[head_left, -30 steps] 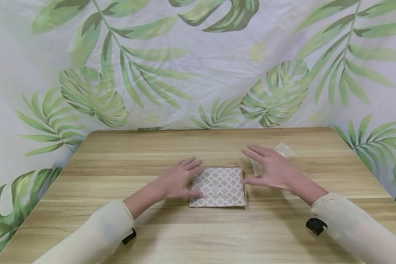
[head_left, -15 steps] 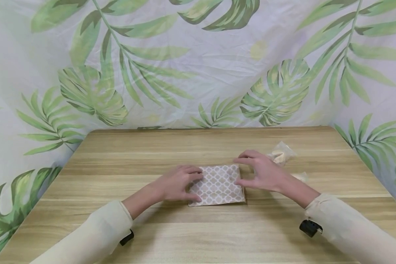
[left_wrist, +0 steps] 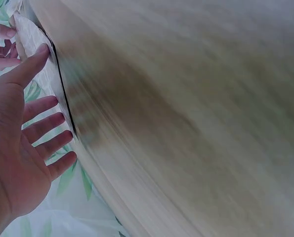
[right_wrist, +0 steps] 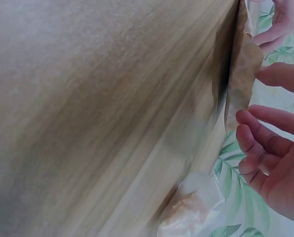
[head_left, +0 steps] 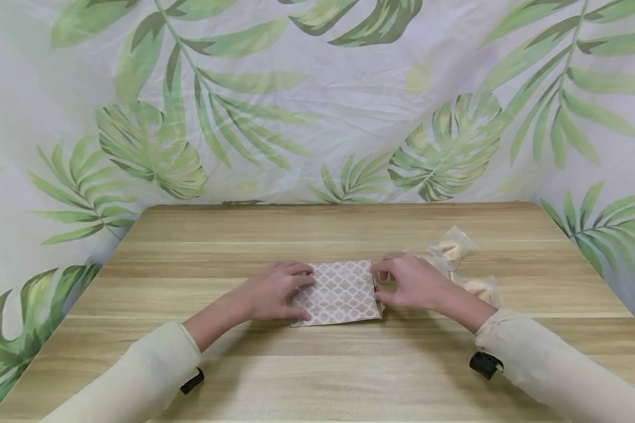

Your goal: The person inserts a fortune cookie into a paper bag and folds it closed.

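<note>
Your left hand point(head_left: 272, 292), thumb and fingers apart, touches left end of patterned packet point(head_left: 341, 294), between hands on table point(head_left: 317, 376). Right hand point(head_left: 414, 283) at packet's right edge; can't tell if pinching. Uneven pull might tear paper; stray wrist might nudge clear sachets point(head_left: 451, 249).

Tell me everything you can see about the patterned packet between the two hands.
The packet looks like paper: thin, roughly rectangular, its upper face beige with a white lattice of rounded shapes. Its right edge shows creased brown layers. It lies nearly level over the wood-grain table; whether it is slightly raised is unclear. The left hand touches its left end, and the right hand touches its right edge. Any contents are hidden.
</note>
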`<action>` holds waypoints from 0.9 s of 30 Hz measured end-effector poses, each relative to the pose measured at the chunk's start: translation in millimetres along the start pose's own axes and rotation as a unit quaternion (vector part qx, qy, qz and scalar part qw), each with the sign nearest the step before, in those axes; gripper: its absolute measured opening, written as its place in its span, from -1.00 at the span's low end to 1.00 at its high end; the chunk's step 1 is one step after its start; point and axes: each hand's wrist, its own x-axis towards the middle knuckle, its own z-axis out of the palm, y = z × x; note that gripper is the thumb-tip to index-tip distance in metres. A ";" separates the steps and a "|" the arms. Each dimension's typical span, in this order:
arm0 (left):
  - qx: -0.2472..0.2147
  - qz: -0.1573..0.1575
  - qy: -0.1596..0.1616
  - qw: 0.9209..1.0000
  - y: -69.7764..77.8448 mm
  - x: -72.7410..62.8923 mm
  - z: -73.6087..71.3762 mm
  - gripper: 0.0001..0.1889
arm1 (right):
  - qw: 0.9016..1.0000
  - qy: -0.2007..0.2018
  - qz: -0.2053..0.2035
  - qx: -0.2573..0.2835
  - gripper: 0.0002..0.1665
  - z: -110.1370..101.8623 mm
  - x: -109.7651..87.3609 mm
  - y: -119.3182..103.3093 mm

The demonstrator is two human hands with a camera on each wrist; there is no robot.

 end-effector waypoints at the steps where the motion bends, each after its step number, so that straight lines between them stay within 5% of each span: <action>1: 0.000 -0.002 0.000 1.000 -0.4 -0.8 -0.5 -0.23 | 1.000 -0.003 0.004 -0.001 -0.64 0.1 0.3 -0.3; 13: 0.004 -0.012 0.003 1.000 -6.9 -8.3 -2.4 -0.24 | 0.998 -0.034 0.028 0.034 -0.80 5.8 7.4 -1.1; 27: 0.023 -0.043 0.004 0.999 0.8 -0.3 -7.9 -0.24 | 0.990 -0.040 0.058 0.123 -0.46 19.3 16.3 3.6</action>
